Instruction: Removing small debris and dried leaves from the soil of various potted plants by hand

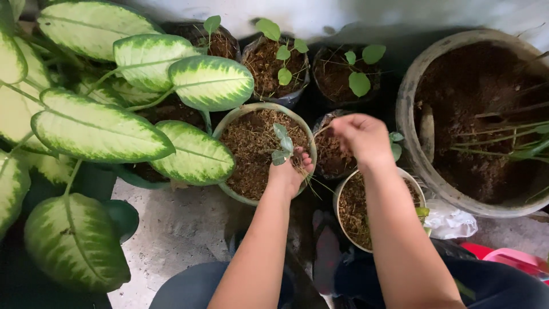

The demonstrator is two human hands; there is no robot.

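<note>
My left hand (293, 171) rests on the near rim of a round pot (229, 123) of brown fibrous soil, its fingers closed on the base of a small green seedling (282, 143) with thin roots trailing below. My right hand (361, 137) hovers above a small dark planting bag (330, 153), back facing up and fingers curled down; whether it holds anything is hidden. Close under my right forearm sits another pot of soil (350, 210).
A big plant with variegated yellow-green leaves (97, 129) fills the left. Three bags with young seedlings (283, 63) line the back. A large grey tub of dark soil (409, 109) with a trowel stands right. White plastic (452, 220) lies beside it. Concrete floor (177, 229) lies below.
</note>
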